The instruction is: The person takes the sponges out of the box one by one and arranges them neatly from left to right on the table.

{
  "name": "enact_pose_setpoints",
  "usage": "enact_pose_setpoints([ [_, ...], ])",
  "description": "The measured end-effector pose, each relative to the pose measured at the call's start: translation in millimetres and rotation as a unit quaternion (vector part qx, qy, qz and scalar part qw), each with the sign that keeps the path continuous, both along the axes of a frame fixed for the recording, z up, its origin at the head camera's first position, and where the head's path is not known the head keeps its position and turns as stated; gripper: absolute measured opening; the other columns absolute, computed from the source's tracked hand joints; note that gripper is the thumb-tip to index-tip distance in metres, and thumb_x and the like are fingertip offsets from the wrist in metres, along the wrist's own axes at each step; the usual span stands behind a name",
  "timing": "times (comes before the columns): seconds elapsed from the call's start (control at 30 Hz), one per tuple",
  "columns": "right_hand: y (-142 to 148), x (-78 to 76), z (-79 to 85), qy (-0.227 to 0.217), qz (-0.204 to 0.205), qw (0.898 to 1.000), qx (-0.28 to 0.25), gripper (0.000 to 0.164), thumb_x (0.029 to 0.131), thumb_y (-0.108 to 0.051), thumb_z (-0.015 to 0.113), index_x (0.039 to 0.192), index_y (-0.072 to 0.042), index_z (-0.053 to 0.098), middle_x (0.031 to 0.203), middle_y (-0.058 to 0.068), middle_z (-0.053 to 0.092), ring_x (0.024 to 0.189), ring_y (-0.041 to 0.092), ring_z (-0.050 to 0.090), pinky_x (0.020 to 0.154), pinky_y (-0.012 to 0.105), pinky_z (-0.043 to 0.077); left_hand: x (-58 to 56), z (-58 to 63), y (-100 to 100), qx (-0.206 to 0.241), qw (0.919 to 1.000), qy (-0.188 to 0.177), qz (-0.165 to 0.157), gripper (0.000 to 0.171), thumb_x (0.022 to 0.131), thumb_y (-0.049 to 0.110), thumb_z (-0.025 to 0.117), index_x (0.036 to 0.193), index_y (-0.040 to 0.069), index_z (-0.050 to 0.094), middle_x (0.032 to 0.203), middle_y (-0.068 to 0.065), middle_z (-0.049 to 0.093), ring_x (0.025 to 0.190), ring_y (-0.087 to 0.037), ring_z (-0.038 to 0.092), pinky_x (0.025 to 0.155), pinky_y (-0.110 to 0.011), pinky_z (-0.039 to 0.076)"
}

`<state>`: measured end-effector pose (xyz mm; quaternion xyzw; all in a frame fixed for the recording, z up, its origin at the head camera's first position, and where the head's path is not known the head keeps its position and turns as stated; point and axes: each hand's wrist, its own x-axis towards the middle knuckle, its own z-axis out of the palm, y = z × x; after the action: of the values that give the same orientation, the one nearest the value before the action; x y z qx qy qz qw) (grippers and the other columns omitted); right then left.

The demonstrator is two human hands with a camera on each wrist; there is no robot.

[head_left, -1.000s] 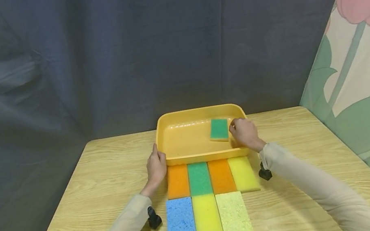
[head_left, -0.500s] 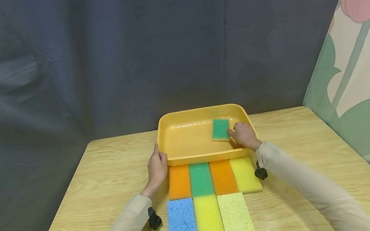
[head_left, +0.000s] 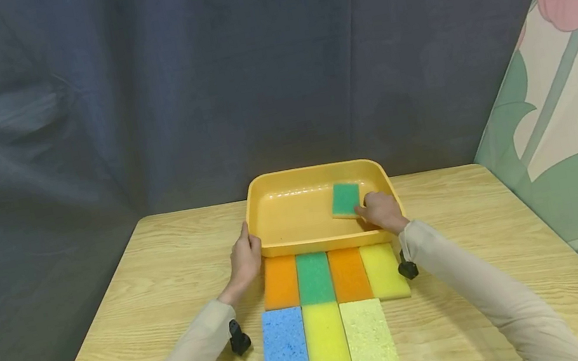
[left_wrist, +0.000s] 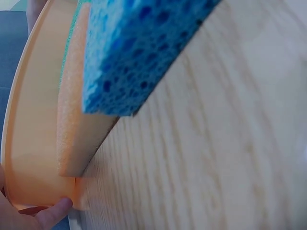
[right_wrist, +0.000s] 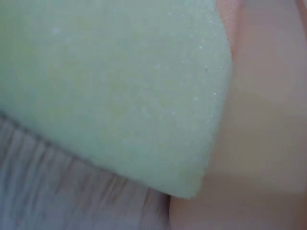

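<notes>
A yellow tray [head_left: 306, 247] stands at the back of the table. My left hand [head_left: 245, 258] grips its left front corner; in the left wrist view a fingertip [left_wrist: 61, 205] presses low on the tray wall. Inside the tray, toward the right, lies a green-topped sponge [head_left: 345, 196] with a pale underside. My right hand [head_left: 381, 210] reaches over the front wall, its fingers curled, and pinches the sponge's lower right corner; the fingertips are partly hidden. A pale yellow-green sponge surface [right_wrist: 115, 96] fills much of the right wrist view.
Before the tray lie flat sponges in two rows: orange [head_left: 280, 282], green [head_left: 315, 279], orange [head_left: 349, 274] and yellow [head_left: 385, 271], then blue [head_left: 284, 347], yellow [head_left: 325, 340] and pale yellow [head_left: 372, 339]. A dark curtain [head_left: 246, 72] hangs behind.
My right hand has shifted slightly down and its thumb now overlaps the green sponge's corner, where before it was beside the sponge. The left hand keeps its grip on the tray.
</notes>
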<state>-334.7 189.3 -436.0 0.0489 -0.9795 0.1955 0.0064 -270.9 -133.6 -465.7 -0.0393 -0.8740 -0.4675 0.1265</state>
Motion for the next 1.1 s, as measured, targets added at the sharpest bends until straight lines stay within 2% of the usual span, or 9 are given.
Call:
enact_pose_setpoints([
  [0.2,1.0,-4.9,-5.4,-0.013,0.000,1.000,0.004,0.036,0.097,-0.027,0.058,0.066,-0.010,0.052,0.060,0.003,0.047,0.056,0.021,0.046,0.051,0.032,0.036,1.1,0.5,-0.8,0.005,1.0000,0.000,-0.004,0.053,0.104,0.009,0.037,0.152,-0.009,0.021,0.063,-0.002,0.037,0.049,-0.010,0.030,0.046,-0.023,0.029],
  [0.43,-0.5,-7.0,-3.9,-0.012,-0.002,1.000,0.013,0.029,0.095,-0.017,0.053,0.067,-0.007,0.050,0.066,0.009,0.049,0.061,0.025,0.047,0.055,0.038,0.041,2.7,2.4,-0.4,0.007,1.0000,0.000,-0.003,0.053,0.105,0.011,0.036,0.152,-0.008,0.021,0.063,-0.003,0.039,0.049,-0.010,0.030,0.046,-0.023,0.029],
  [0.6,0.4,-8.7,-4.5,-0.004,0.008,1.000,0.022,0.027,0.098,-0.019,0.050,0.078,-0.002,0.058,0.074,0.013,0.056,0.064,0.027,0.051,0.059,0.041,0.045,2.5,1.8,-0.3,0.008,1.0000,0.003,-0.002,0.053,0.105,0.011,0.036,0.152,-0.007,0.022,0.062,-0.002,0.038,0.049,-0.010,0.030,0.046,-0.023,0.029],
  [0.77,1.5,-8.6,-6.0,-0.001,0.022,0.999,0.028,0.026,0.099,-0.024,0.055,0.086,-0.001,0.059,0.077,0.013,0.056,0.066,0.027,0.050,0.059,0.040,0.043,2.5,0.6,-0.3,0.008,1.0000,0.002,-0.003,0.053,0.105,0.012,0.036,0.153,-0.007,0.022,0.061,-0.002,0.038,0.048,-0.009,0.029,0.045,-0.022,0.028],
  [0.97,2.6,-9.1,-7.1,-0.015,0.025,1.000,-0.007,0.026,0.097,-0.022,0.059,0.081,-0.002,0.055,0.070,0.008,0.048,0.061,0.022,0.045,0.055,0.033,0.036,2.2,-1.3,-0.8,0.013,0.9999,-0.005,-0.009,0.054,0.106,0.013,0.035,0.154,-0.006,0.019,0.062,-0.002,0.039,0.048,-0.010,0.030,0.044,-0.022,0.029],
  [1.1,3.7,-10.3,-6.9,-0.028,0.026,0.999,-0.033,0.024,0.096,-0.021,0.060,0.086,0.000,0.057,0.070,0.008,0.051,0.060,0.021,0.047,0.055,0.032,0.036,1.6,-1.2,-0.6,0.015,0.9998,-0.006,-0.010,0.054,0.106,0.014,0.035,0.154,-0.005,0.019,0.063,-0.003,0.040,0.048,-0.010,0.031,0.044,-0.022,0.030],
])
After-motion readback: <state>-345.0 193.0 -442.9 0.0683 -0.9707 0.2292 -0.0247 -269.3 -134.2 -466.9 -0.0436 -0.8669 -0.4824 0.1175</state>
